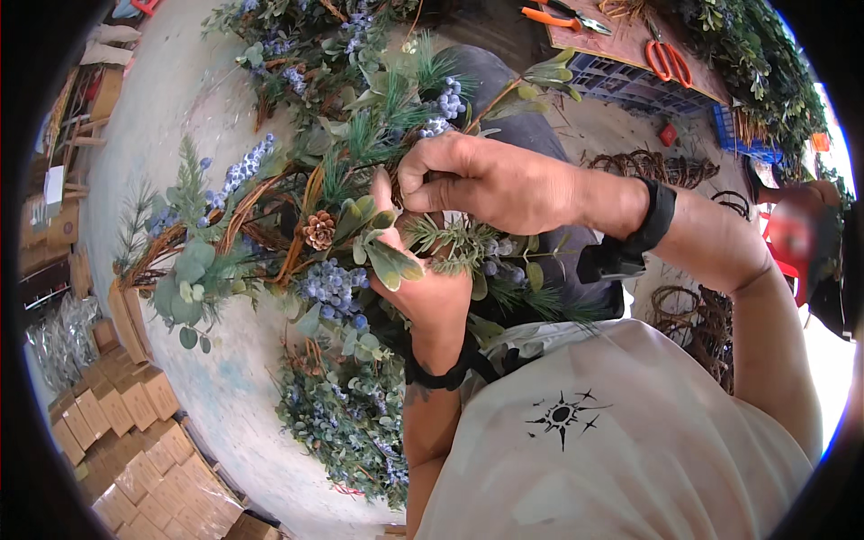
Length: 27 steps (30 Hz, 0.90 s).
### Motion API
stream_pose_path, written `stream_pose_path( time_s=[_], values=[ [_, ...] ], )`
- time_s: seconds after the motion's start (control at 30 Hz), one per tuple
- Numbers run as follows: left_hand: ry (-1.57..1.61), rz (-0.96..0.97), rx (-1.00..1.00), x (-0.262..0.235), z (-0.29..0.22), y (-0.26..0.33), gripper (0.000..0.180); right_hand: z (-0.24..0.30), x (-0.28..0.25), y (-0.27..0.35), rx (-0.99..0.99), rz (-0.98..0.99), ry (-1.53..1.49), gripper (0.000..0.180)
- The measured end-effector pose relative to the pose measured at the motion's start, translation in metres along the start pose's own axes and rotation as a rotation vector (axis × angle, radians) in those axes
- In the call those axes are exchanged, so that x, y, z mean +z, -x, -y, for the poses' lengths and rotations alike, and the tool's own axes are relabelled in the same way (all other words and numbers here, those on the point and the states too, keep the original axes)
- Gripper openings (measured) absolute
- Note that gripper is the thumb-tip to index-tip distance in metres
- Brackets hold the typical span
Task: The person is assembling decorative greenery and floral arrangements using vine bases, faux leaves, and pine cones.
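A twig wreath (241,216) lies across my lap, dressed with green leaves, pine sprigs, blue berries (331,286) and a pinecone (319,230). My left hand (421,286) comes up from below and grips the wreath from its near side. Its thumb shows, but leaves cover most of its fingers. Over the wreath, the fingers of my right hand (490,180) are pinched together beside the left thumb. Whatever they pinch is too small or hidden to name. A two-tone green leaf sprig (391,261) hangs over the left hand.
Red-handled scissors (668,63) and orange-handled pliers (567,16) lie on a board over a blue crate (621,83). Bare vine rings (661,168) sit on the right. More berry foliage (346,409) rests on the floor. Cardboard boxes (135,405) are stacked at left.
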State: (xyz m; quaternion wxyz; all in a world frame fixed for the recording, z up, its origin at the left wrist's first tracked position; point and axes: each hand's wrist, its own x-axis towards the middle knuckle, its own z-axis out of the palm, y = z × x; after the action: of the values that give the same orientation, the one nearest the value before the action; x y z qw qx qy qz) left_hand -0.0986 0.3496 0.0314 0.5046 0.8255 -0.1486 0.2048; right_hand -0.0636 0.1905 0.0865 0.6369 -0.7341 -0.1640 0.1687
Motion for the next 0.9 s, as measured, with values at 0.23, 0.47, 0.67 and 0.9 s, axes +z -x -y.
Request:
stream_pose_path(
  time_s=[0.23, 0.47, 0.67, 0.9],
  values=[
    [-0.012, 0.040, -0.020, -0.009, 0.016, 0.008, 0.059, -0.016, 0.001, 0.037, 0.045, 0.034, 0.047, 0.017],
    [-0.047, 0.073, -0.049, -0.011, 0.012, 0.013, 0.024, 0.005, 0.013, 0.002, 0.268, -0.005, -0.396, 0.010],
    [-0.125, 0.138, -0.012, -0.007, 0.002, 0.009, 0.028, -0.006, 0.015, 0.040, 0.108, -0.164, -0.387, 0.009],
    [0.138, 0.134, -0.103, -0.003, 0.005, 0.019, 0.027, -0.016, 0.028, 0.045, 0.123, -0.162, 0.043, 0.011]
  ],
)
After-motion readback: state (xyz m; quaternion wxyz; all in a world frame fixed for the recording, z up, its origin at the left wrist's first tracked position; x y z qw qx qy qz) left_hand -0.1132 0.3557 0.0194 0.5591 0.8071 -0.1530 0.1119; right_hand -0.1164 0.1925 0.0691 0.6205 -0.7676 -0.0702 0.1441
